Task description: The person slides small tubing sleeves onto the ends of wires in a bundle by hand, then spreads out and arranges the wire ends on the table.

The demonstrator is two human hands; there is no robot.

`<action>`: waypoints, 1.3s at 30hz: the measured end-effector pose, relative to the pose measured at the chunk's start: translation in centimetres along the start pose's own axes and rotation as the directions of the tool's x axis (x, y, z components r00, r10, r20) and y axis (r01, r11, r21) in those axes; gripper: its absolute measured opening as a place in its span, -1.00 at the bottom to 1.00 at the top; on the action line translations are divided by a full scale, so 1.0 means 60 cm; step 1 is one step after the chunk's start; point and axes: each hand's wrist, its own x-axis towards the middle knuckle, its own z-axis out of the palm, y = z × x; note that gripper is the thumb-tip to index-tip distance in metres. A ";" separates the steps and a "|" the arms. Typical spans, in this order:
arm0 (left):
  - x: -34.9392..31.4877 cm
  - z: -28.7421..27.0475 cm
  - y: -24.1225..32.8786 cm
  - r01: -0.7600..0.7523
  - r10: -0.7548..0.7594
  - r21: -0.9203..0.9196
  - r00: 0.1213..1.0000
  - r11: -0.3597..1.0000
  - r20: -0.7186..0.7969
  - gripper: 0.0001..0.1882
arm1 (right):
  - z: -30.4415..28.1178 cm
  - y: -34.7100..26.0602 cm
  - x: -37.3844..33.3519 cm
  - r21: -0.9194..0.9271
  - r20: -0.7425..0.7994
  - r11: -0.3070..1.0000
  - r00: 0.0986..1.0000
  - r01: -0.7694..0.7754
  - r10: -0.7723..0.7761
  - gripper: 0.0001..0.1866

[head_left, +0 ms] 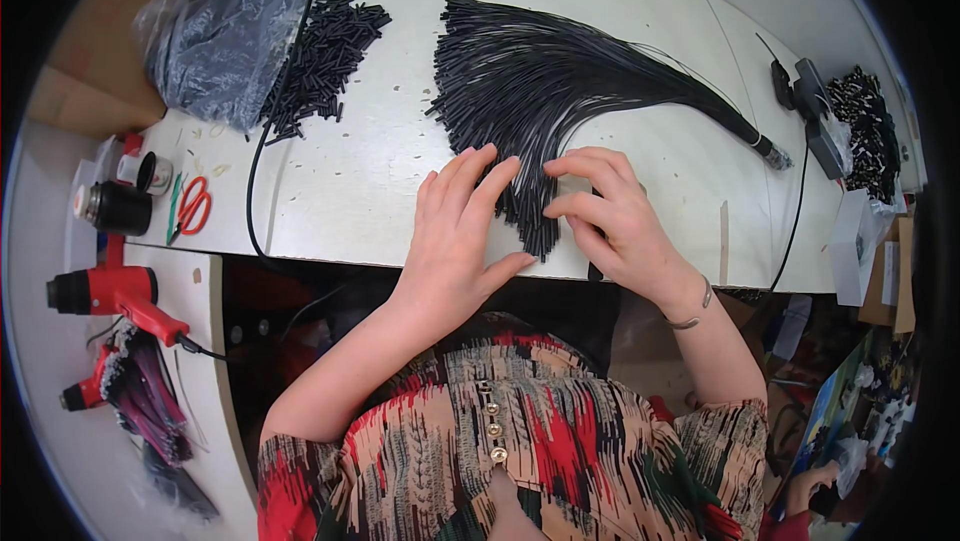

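Note:
A large bundle of thin black wires (600, 66) lies fanned out across the white table. Short black sleeves (470, 71) cover its spread ends on the left, and the strands gather into a tight tail (765, 148) at the right. My left hand (458, 226) rests at the near edge of the fan with its fingers spread, touching the lowest sleeved ends. Opposite it, my right hand (618, 226) has curved, parted fingers, their tips beside the same ends; I see nothing gripped in it. Some wire ends between the hands hang toward the table's front edge.
Loose black tube pieces (335, 51) spill beside a clear plastic bag (235, 36). A black cable (262, 151) crosses the table. Red-handled scissors (195, 206), a dark jar (120, 209) and a red heat gun (120, 301) stand left. A power strip (820, 121) lies right; another person's hand (812, 484) shows lower right.

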 end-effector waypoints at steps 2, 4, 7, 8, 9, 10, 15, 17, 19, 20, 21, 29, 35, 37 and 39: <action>0.001 0.001 -0.001 -0.004 0.004 0.000 1.000 1.000 0.001 -0.02 | 0.000 -0.001 0.000 0.000 -0.014 1.000 1.000 -0.005 0.005 -0.82; 0.000 0.002 -0.002 -0.006 0.006 0.000 1.000 1.000 0.001 -0.02 | 0.000 0.001 -0.001 0.025 0.021 1.000 1.000 -0.001 0.000 -0.74; 0.001 0.001 -0.001 -0.005 0.005 -0.002 1.000 1.000 0.003 -0.02 | -0.002 -0.004 0.000 0.028 0.018 1.000 1.000 0.014 -0.014 -0.79; 0.001 0.001 -0.001 0.007 -0.007 -0.009 1.000 1.000 0.011 -0.03 | -0.002 -0.004 -0.001 0.029 0.017 1.000 1.000 0.013 -0.013 -0.79; 0.001 0.000 0.000 0.020 -0.020 -0.016 1.000 1.000 0.019 -0.03 | -0.002 -0.004 -0.002 0.040 0.026 0.999 0.999 0.020 -0.021 -0.79; 0.002 0.000 -0.001 0.019 -0.019 -0.016 1.000 1.000 0.021 -0.03 | -0.002 -0.003 -0.003 0.051 0.034 0.998 0.999 0.028 -0.030 -0.79; 0.002 -0.002 -0.003 0.018 -0.017 -0.031 1.000 0.999 0.025 -0.02 | -0.001 -0.002 -0.005 0.047 0.054 0.998 0.998 0.040 -0.042 -0.80; 0.002 -0.003 -0.002 0.016 -0.016 -0.028 0.999 0.999 0.028 -0.02 | -0.002 -0.001 -0.006 0.046 0.061 0.998 0.997 0.046 -0.049 -0.81; 0.002 -0.004 -0.002 0.015 -0.014 -0.024 0.999 1.000 0.031 -0.02 | -0.002 -0.001 -0.007 0.044 0.063 0.998 0.997 0.048 -0.051 -0.81; 0.002 -0.005 -0.002 0.010 -0.009 -0.032 0.999 0.999 0.034 -0.02 | -0.002 -0.002 -0.007 0.044 0.062 0.998 0.997 0.047 -0.049 -0.81; 0.002 -0.005 -0.002 0.006 -0.004 -0.039 0.999 0.999 0.037 -0.02 | -0.002 -0.004 -0.007 0.041 0.050 0.998 0.998 0.043 -0.045 -0.81; 0.002 -0.007 0.003 0.007 -0.006 -0.027 0.999 1.000 0.053 -0.04 | 0.003 -0.005 -0.008 0.042 0.038 0.997 0.997 0.061 -0.063 -0.82; 0.003 -0.005 0.004 0.009 -0.007 -0.019 0.998 1.000 0.066 -0.04 | 0.002 -0.005 -0.010 0.030 0.043 0.997 0.996 0.072 -0.074 -0.85; 0.004 -0.005 0.006 0.010 -0.009 -0.015 0.998 1.000 0.068 -0.04 | 0.001 -0.005 -0.010 0.037 0.034 0.997 0.997 0.072 -0.073 -0.86; 0.006 -0.005 0.007 0.006 -0.005 -0.009 0.998 1.000 0.069 -0.05 | 0.001 -0.005 -0.011 0.037 0.029 0.997 0.997 0.071 -0.072 -0.86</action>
